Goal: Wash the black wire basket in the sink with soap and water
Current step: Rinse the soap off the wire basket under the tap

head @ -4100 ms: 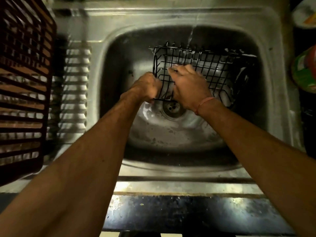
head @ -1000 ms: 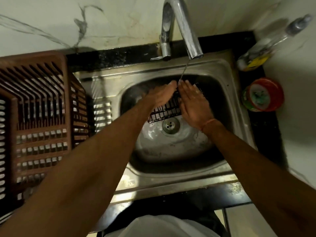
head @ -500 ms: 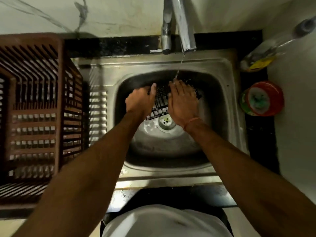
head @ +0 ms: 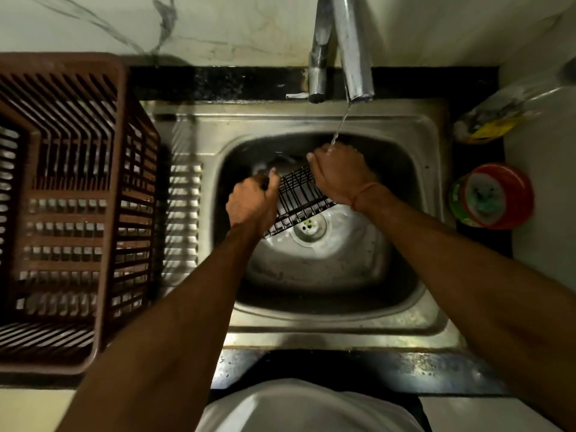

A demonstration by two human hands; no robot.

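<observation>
Head view: the black wire basket (head: 297,198) sits tilted in the sink (head: 430,169) above the drain (head: 308,226). The left hand (head: 251,205) grips its left edge; the right hand (head: 339,176) curls over its far edge under the tap stream (head: 339,127).

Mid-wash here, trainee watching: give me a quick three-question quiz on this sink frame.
1. True or false: water is running from the tap.
2. The stream lands on: A) the left hand B) the right hand C) the drain.
3. What stands on the counter left of the sink?

Key:
1. True.
2. B; that hand is over the black wire basket's far end, while the left hand grips its near-left edge.
3. A brown plastic slatted crate.
</observation>
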